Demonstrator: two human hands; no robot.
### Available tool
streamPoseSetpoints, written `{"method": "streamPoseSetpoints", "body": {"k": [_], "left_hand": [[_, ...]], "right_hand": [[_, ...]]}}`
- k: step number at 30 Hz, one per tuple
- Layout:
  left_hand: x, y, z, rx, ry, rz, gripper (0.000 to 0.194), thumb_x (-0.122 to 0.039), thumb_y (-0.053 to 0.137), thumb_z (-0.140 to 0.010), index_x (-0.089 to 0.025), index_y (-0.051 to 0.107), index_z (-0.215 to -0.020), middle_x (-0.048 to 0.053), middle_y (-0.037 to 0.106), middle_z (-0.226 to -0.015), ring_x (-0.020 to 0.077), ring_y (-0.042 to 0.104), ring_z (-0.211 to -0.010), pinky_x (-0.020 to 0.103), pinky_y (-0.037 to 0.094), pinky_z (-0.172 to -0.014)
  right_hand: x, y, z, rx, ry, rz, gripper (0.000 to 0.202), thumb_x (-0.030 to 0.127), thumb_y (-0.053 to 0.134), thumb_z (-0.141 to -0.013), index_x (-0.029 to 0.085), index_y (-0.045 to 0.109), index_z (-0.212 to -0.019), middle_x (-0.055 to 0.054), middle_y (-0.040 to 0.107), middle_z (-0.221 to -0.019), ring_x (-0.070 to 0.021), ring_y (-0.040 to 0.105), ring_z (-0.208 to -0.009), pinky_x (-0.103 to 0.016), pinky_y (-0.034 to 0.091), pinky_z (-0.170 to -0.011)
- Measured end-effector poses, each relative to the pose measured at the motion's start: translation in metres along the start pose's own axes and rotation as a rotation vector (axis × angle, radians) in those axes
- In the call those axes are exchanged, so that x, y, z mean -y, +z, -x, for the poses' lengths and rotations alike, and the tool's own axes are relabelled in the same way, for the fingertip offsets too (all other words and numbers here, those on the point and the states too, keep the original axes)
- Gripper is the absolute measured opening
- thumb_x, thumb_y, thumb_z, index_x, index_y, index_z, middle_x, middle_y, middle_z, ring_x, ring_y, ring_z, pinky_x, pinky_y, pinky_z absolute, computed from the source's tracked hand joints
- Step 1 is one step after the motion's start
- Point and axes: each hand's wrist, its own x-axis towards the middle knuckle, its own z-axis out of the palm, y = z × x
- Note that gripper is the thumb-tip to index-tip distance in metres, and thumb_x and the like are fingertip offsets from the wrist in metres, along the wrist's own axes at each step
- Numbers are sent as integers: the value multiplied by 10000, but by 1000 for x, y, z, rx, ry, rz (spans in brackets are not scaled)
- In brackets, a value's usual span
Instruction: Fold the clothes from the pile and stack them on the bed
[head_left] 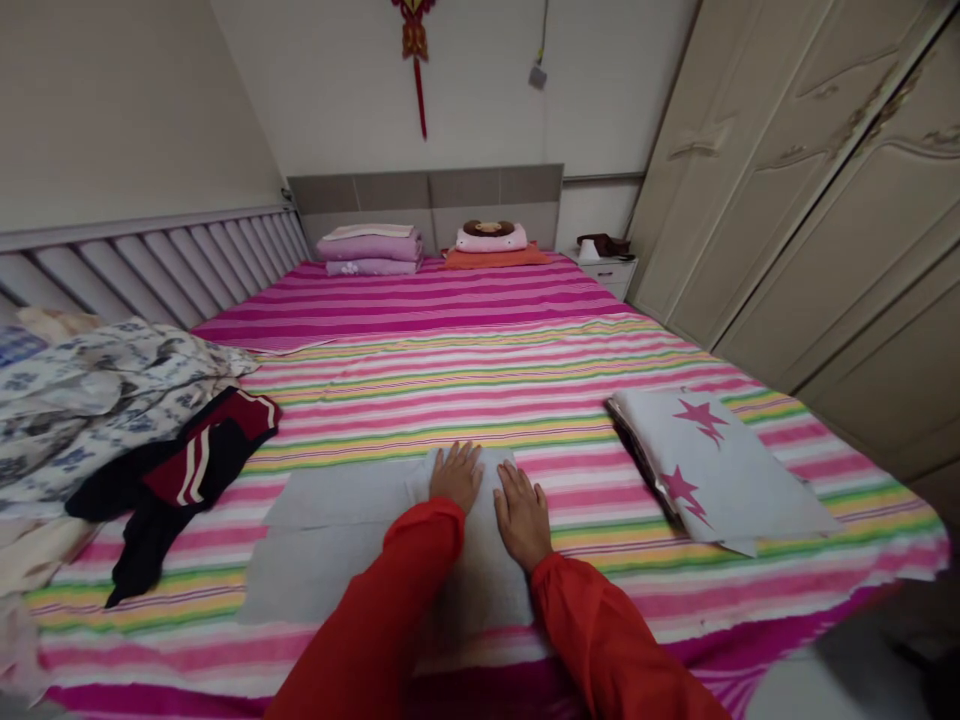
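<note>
A light grey garment (322, 545) lies flat on the striped bed, with two leg-like panels stretching left and its right part doubled over. My left hand (457, 477) rests flat on the doubled part near its far edge, fingers spread. Beside it, my right hand (520, 515) presses flat along the garment's right edge, fingers stretched out. Neither hand grips the cloth. Red sleeves cover both forearms and hide some of the garment's near side.
Right of my hands sits a folded grey stack with pink stars (727, 470). A black and maroon garment (191, 465) and a heap of floral cloth (112, 390) lie at left. Folded bedding (371, 247) is by the headboard (360, 192); wardrobes (810, 190) line the right.
</note>
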Motion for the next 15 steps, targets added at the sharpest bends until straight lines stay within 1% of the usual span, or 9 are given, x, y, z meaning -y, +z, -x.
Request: {"method": "streamPoseSetpoints", "body": {"k": [3, 5, 7, 8, 9, 10, 11, 13, 15], "left_hand": [[27, -7, -2, 3, -84, -21, 493, -370, 242, -952, -284, 400, -1412, -9, 365, -1499, 241, 254, -1408, 538, 171, -1145], [39, -15, -1, 10, -143, -32, 495, -348, 240, -953, -253, 410, -1408, 0, 367, -1498, 257, 243, -1411, 557, 153, -1144], [40, -24, 4, -16, -217, -43, 492, -302, 261, -945, -207, 424, -1400, 28, 362, -1501, 277, 232, -1413, 571, 141, -1142], [35, -26, 8, -47, -238, -41, 491, -274, 276, -937, -182, 431, -1393, 49, 357, -1503, 285, 236, -1411, 574, 141, -1140], [27, -27, 13, -82, -224, -29, 487, -248, 290, -928, -162, 443, -1382, 70, 366, -1498, 285, 253, -1404, 570, 148, -1140], [16, -27, 20, -110, -159, -4, 478, -229, 301, -920, -151, 464, -1363, 86, 397, -1479, 275, 290, -1390, 556, 159, -1142], [3, -24, 29, -123, -46, 33, 461, -219, 307, -917, -156, 496, -1333, 90, 454, -1441, 255, 341, -1366, 533, 171, -1147], [-25, -13, 48, -111, 260, 119, 411, -227, 312, -926, -193, 575, -1240, 68, 596, -1303, 202, 454, -1285, 470, 208, -1151], [-50, 2, 67, -96, 516, 170, 376, -261, 319, -940, -218, 610, -1175, 43, 663, -1194, 165, 516, -1215, 413, 250, -1138]], "right_hand": [[1, -4, 1, 15, 6, -22, 473, 326, 295, -959, 264, 392, -1418, -18, 392, -1487, -192, 326, -1365, -434, 237, -1099], [2, -4, 1, 18, 14, -42, 474, 318, 292, -960, 266, 384, -1422, -17, 379, -1494, -188, 318, -1370, -436, 228, -1107], [1, -5, 0, 40, 27, -87, 481, 314, 296, -958, 264, 370, -1430, -20, 360, -1504, -188, 299, -1381, -450, 208, -1119], [-2, -5, -2, 69, 36, -132, 486, 318, 304, -955, 262, 364, -1434, -24, 345, -1511, -193, 284, -1390, -466, 195, -1124], [-5, -6, -6, 109, 42, -188, 489, 329, 314, -951, 261, 366, -1433, -29, 335, -1516, -200, 273, -1396, -485, 187, -1125], [-10, -8, -11, 155, 42, -246, 486, 348, 323, -949, 262, 384, -1423, -33, 340, -1512, -207, 278, -1395, -499, 194, -1122], [-16, -12, -17, 198, 37, -300, 475, 371, 325, -948, 263, 421, -1401, -38, 368, -1497, -210, 306, -1382, -499, 220, -1114], [-28, -21, -31, 257, 16, -369, 466, 416, 296, -956, 251, 520, -1330, -50, 486, -1417, -201, 418, -1314, -457, 311, -1079], [-36, -33, -43, 264, -2, -376, 505, 433, 239, -967, 222, 583, -1270, -68, 591, -1310, -188, 510, -1232, -406, 375, -1039]]}}
